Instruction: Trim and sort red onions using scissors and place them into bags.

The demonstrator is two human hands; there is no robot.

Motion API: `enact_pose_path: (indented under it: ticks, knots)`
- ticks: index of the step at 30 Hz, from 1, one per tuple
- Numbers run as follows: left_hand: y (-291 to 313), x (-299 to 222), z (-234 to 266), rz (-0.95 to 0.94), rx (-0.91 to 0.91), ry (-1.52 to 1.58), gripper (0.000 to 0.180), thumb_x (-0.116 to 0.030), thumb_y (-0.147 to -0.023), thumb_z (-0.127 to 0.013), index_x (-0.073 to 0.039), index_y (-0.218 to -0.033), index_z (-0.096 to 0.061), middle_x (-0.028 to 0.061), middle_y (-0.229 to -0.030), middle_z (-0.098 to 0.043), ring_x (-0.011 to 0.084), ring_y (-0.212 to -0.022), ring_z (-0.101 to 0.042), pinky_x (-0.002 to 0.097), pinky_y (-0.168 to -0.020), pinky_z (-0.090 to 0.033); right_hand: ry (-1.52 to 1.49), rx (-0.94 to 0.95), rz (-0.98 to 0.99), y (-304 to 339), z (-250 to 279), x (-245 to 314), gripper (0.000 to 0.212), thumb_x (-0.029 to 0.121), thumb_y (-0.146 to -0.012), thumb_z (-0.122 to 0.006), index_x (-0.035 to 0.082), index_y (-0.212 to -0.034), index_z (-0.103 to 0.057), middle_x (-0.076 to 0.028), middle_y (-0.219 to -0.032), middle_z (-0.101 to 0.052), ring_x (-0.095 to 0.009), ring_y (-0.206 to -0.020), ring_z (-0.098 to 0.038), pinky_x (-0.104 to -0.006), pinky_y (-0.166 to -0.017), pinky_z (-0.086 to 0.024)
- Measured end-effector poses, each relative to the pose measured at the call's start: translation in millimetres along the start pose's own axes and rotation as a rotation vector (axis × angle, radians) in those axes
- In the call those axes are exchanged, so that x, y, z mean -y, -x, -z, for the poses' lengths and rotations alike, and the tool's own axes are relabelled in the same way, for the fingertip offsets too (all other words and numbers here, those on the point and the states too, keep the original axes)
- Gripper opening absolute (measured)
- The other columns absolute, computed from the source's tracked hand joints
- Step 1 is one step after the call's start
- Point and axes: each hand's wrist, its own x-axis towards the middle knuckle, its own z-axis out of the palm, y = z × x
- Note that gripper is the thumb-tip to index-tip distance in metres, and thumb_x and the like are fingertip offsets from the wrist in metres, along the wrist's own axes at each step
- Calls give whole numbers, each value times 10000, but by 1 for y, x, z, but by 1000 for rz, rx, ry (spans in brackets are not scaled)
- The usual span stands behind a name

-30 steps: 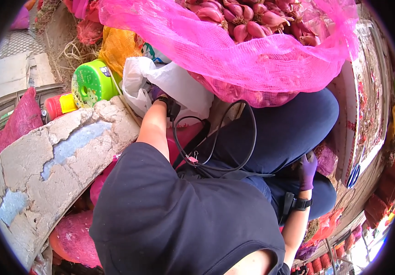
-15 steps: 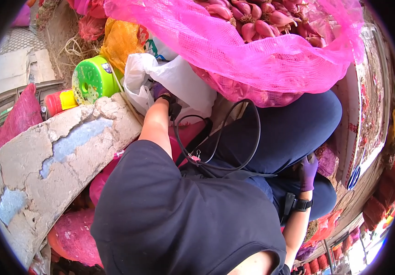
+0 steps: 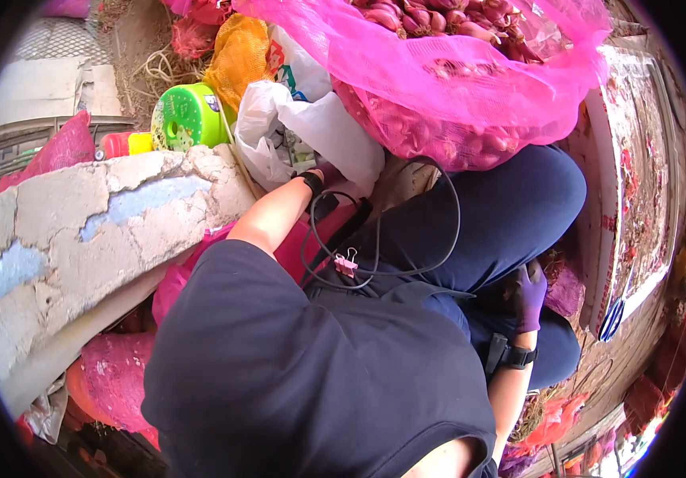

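Observation:
My left hand (image 3: 330, 170), in a purple glove, reaches into the near side of a white plastic bag (image 3: 341, 137). Its fingers are hidden there, so what they hold cannot be seen. Small grey-green and white things (image 3: 299, 151) show in the bag's mouth beside the wrist. My right hand (image 3: 529, 296), also in a purple glove, rests against my folded legs at the right. Its thumb and a finger stand apart, with nothing visible between them; the other fingers are partly hidden. Beyond my knee sits a pink mesh sack (image 3: 470, 119) of shallots (image 3: 439, 16).
A black cable (image 3: 456, 215) with a pink binder clip (image 3: 345, 261) loops over my lap. A cracked concrete ledge (image 3: 56, 219) runs along the left. Behind it stand a green round container (image 3: 192, 119) and a red-and-yellow bottle (image 3: 124, 144). A white-edged board (image 3: 610, 207) lies at the right.
My left hand has drawn back toward me and to the right, lower in the bag. The bag's contents now show. My right hand stays by my legs. The whole view has shifted slightly.

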Motion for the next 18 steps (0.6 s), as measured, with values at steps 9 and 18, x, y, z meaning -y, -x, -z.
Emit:
enact_pose_path:
  ticks: [9, 18]
  knots:
    - [87, 12, 136, 293, 234, 533, 333, -305, -889, -502, -85, -1118, -600, 62, -947, -651, 159, -788, -611, 288, -655, -487, 153, -76, 197, 7, 3, 11, 299, 161, -851, -493, -36, -1064, -567, -237, -1024, -594, -383, -897, -582, -386, -777, -458]
    - [91, -16, 274, 216, -372, 532, 419, -328, -844, -570, -29, -1137, -587, 106, -1024, -643, 179, -913, -612, 304, -825, -465, 97, -95, 249, 21, 5, 32, 271, 143, -860, -504, -22, -1059, -582, -190, -999, -632, -324, -918, -608, -354, -815, -459]
